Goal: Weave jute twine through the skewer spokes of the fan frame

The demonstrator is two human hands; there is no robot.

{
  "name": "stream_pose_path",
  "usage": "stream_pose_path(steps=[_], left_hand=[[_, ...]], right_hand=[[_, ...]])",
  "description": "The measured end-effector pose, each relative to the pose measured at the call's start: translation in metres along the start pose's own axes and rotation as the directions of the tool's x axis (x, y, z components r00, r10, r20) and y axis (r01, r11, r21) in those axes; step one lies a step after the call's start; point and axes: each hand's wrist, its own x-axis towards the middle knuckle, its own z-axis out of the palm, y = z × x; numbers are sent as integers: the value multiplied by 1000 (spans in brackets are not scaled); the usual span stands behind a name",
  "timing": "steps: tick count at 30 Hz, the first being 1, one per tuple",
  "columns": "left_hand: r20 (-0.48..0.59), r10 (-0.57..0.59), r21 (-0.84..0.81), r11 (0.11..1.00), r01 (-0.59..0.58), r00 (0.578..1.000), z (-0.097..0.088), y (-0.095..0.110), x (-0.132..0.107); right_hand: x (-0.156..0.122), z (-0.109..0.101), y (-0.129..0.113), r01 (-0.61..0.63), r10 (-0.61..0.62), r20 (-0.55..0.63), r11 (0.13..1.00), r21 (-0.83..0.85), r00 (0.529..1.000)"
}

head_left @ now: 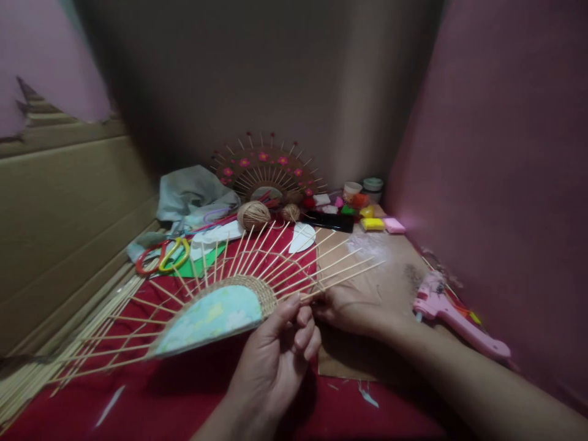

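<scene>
A half-round fan piece point(211, 315) with a pale blue-green flowered centre, a woven twine band and several thin wooden sticks fanning out sits in front of me over the red cloth. My left hand point(275, 355) pinches its right edge near the woven band, fingers closed. My right hand point(353, 309) lies just right of it on the cardboard, fingers curled at the ends of the lowest sticks; what it pinches is hidden.
A finished stick fan with pink flowers point(266, 168) leans on the back wall. Twine balls point(253, 214), scissors point(160, 256), coloured clay blocks point(373, 223) and cups point(353, 190) lie behind. A pink glue gun point(452, 318) rests right. Loose sticks point(55, 355) lie left.
</scene>
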Motion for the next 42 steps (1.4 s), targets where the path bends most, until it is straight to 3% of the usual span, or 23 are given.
stream_pose_path(steps=[2, 6, 9, 13, 16, 19, 22, 25, 28, 31, 37, 42], left_hand=[[5, 8, -10, 1000, -8, 1000, -1, -1, 1], [6, 18, -30, 999, -18, 1000, 0, -2, 2], [4, 22, -32, 999, -22, 1000, 2, -2, 3], [9, 17, -49, 999, -17, 1000, 1, -2, 6], [16, 2, -62, 998, -1, 1000, -1, -3, 9], [-19, 5, -83, 996, -7, 1000, -4, -4, 10], [-136, 52, -133, 989, -70, 989, -9, 0, 6], [-252, 128, -199, 963, -180, 959, -20, 11, 1], [-331, 195, -195, 943, -269, 923, -30, 22, 0], [-351, 189, -157, 954, -256, 917, -30, 26, 1], [-262, 229, -145, 951, -273, 937, -10, 27, -1], [-191, 195, -24, 979, -203, 962, 8, 46, 8]], right_hand=[[-1, 1, -1, 3, -3, -1, 995, -99, 1000], [1, -7, 3, -64, 45, -142, 988, -137, 989], [-3, -22, 3, -85, 81, -166, 996, -17, 983], [-15, -41, -3, -215, 264, -210, 949, 232, 941], [-26, -43, -7, -229, 315, -86, 828, 512, 945], [-32, -35, -6, -131, 233, -11, 584, 801, 972], [-31, -27, -2, -101, 244, 4, 385, 917, 970], [-28, -23, 1, -93, 265, 9, 306, 947, 964], [-26, -21, 0, -100, 249, 28, 284, 954, 968], [-27, -19, -3, -91, 204, 35, 273, 958, 978], [-25, -25, -1, 158, 113, -200, 297, 942, 973], [-19, -45, -1, 206, 83, -242, 308, 929, 967]])
